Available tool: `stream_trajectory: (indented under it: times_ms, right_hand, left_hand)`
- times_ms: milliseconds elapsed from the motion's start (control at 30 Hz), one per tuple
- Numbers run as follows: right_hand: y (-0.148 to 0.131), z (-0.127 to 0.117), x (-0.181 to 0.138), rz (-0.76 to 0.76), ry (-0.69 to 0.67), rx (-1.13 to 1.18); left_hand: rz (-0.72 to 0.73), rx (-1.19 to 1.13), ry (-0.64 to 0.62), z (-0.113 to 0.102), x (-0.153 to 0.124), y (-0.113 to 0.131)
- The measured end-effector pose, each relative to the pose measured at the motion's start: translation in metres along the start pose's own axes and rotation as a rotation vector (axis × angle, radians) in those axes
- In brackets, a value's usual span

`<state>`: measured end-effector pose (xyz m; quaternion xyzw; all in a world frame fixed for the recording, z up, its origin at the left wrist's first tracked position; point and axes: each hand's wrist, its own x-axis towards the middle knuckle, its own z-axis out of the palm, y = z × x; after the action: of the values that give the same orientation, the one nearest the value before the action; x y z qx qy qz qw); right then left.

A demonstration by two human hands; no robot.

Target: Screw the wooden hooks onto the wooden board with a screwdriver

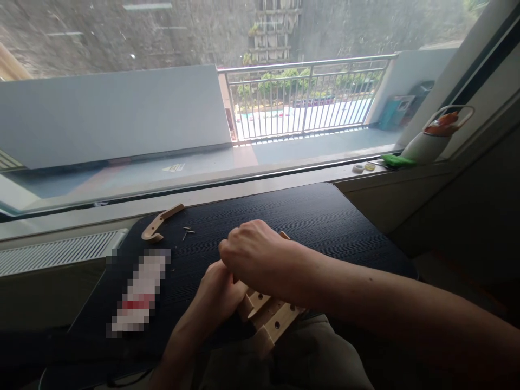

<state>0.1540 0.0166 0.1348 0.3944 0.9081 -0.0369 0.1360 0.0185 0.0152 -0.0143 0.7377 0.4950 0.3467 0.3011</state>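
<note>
A pale wooden assembly [280,324], made of bars with dark round holes, rests partly on the table's near edge and partly over my lap. My left hand [219,287] is closed around its left end, the thumb pressed along the wood. Just above, my right hand [257,246] is curled into a fist, back of the hand up, touching the left hand. Whatever the right fingers hold is hidden beneath them. A short wooden end [284,235] shows behind the right wrist.
On the black table [309,208] lie a hooked wooden piece [161,223], several small screws [187,233] and a blurred-out packet [140,292]. Along the windowsill stand a white watering-can-like vessel [428,145], a green cloth-like item [398,160] and tape rolls [358,168]. A radiator [60,252] sits left.
</note>
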Motion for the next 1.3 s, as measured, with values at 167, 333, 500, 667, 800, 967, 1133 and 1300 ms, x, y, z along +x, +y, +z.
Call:
stream_trajectory:
  times_ms: [167,333,500,667,800,967,1133,1300]
  right_hand:
    - [0.004,-0.004,-0.004,-0.012,0.045,-0.003]
    - [0.002,-0.013,-0.005,0.018,-0.1,0.016]
    - [0.005,-0.007,-0.004,-0.019,-0.081,-0.008]
    - [0.01,0.002,-0.002,-0.021,-0.005,0.007]
    - [0.011,0.0,-0.003,0.0,-0.013,0.036]
    - [0.012,-0.008,-0.009,0.052,0.002,0.058]
    - [0.01,-0.009,-0.007,-0.039,-0.065,0.028]
    - [0.01,-0.003,-0.003,-0.083,-0.032,-0.033]
  left_hand:
    - [-0.011,0.106,-0.164,-0.004,0.003,0.022]
    - [0.004,0.064,-0.13,-0.004,0.003,0.027]
    - [-0.092,0.012,-0.195,-0.01,0.002,0.029]
    - [-0.225,-0.167,-0.287,-0.02,-0.003,0.031]
    - [-0.181,-0.177,-0.227,-0.023,-0.008,0.029]
    - [-0.155,-0.113,-0.174,-0.027,-0.015,0.025]
    - [-0.173,-0.248,-0.169,-0.025,-0.021,0.021]
    - [-0.157,-0.284,-0.166,-0.018,-0.024,0.013]
